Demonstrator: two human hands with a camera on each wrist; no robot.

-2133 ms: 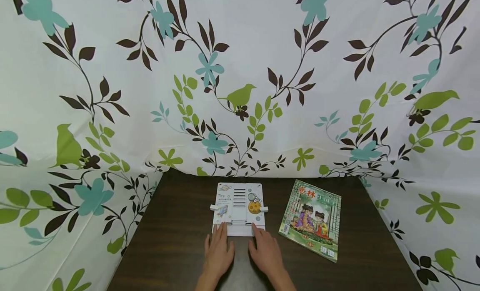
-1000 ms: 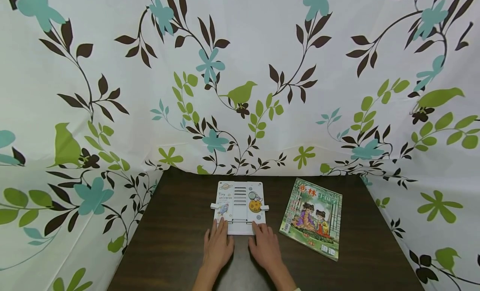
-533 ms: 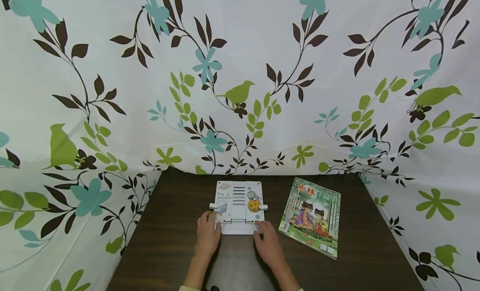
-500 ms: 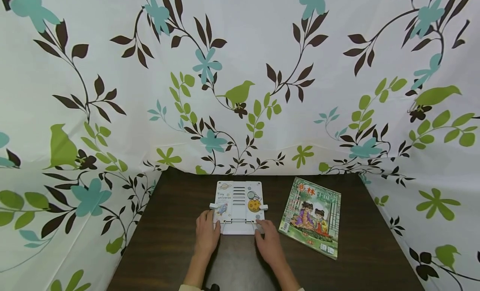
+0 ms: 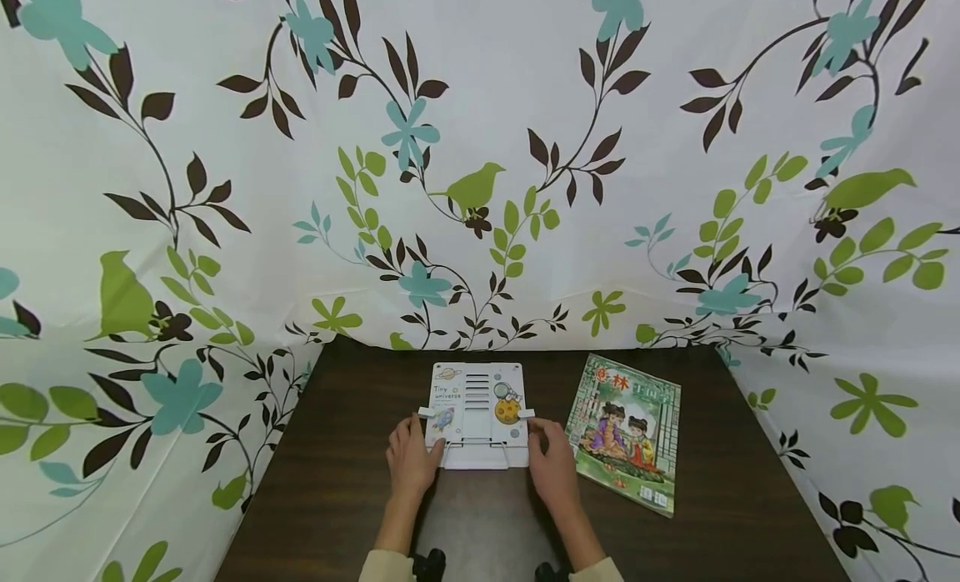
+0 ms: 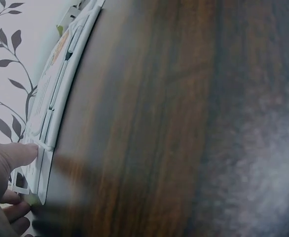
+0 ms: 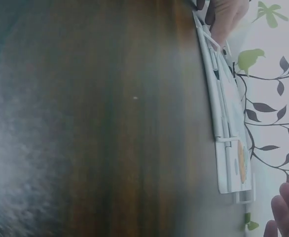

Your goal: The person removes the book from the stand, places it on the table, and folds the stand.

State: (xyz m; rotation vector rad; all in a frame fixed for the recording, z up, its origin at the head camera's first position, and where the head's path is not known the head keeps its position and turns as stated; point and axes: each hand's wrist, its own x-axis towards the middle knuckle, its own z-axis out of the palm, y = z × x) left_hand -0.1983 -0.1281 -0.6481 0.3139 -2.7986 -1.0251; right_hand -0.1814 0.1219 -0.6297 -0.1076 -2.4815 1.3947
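A white folding book stand (image 5: 477,417), printed "Tiny universe" with a rocket and a planet, lies flat on the dark wooden table (image 5: 330,490). My left hand (image 5: 411,464) grips its front left corner; in the left wrist view the thumb (image 6: 23,154) lies on the top face and the other fingers curl low beside the edge. At the stand's right side is my right hand (image 5: 553,469), fingers bent loosely near the small side tab (image 5: 527,413). The right wrist view shows the right-hand fingers (image 7: 287,207) apart from the stand.
Right of the stand lies a green illustrated magazine (image 5: 626,436), turned at an angle, its left edge close to my right hand. Behind the table hangs a white curtain (image 5: 480,107) with leaves and birds. Black wrist devices (image 5: 430,564) sit at the sleeves.
Both hands have moved from the stand's front edge outward to its sides, the left to the left corner, the right to the right edge. The stand and the magazine stay put.
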